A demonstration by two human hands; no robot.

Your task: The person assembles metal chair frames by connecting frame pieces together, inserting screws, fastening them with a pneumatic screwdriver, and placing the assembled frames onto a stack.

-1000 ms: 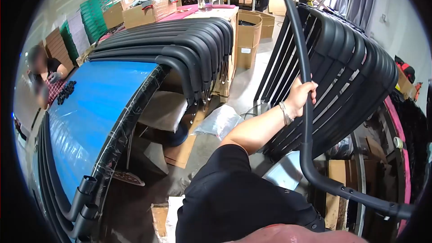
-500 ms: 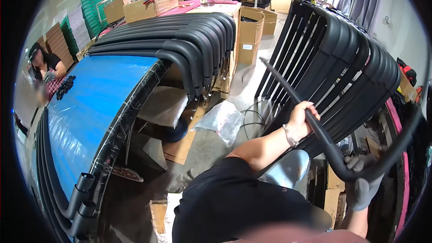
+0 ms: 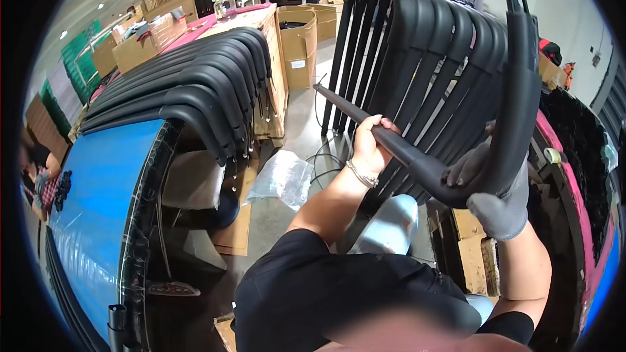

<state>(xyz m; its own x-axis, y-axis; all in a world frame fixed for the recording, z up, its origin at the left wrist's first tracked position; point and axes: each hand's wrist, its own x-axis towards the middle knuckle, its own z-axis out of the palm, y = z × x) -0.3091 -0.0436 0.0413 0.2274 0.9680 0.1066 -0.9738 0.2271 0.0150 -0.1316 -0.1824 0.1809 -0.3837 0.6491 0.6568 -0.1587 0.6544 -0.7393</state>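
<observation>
A black bent tube [image 3: 417, 164] runs from the middle of the view to a bend at the right and then upward. My left hand [image 3: 373, 150], bare and with a bracelet at the wrist, is wrapped round its thinner straight part. At the bend, my right hand [image 3: 492, 189] in a grey glove grips the tube. Behind the tube stands a rack of similar black bent tubes [image 3: 443, 45], close to both hands.
More black tubes [image 3: 195, 85] lie over a table with a blue cover [image 3: 98, 189] at left. A co-worker [image 3: 39, 176] is at the far left edge. A plastic bag [image 3: 280, 179] and a cable [image 3: 319, 163] lie on the floor. Cardboard boxes [image 3: 297, 52] stand behind.
The tube has swung from upright to slanted, its bend now raised at the right. My right hand came into view and took hold of the bend. The view has turned right.
</observation>
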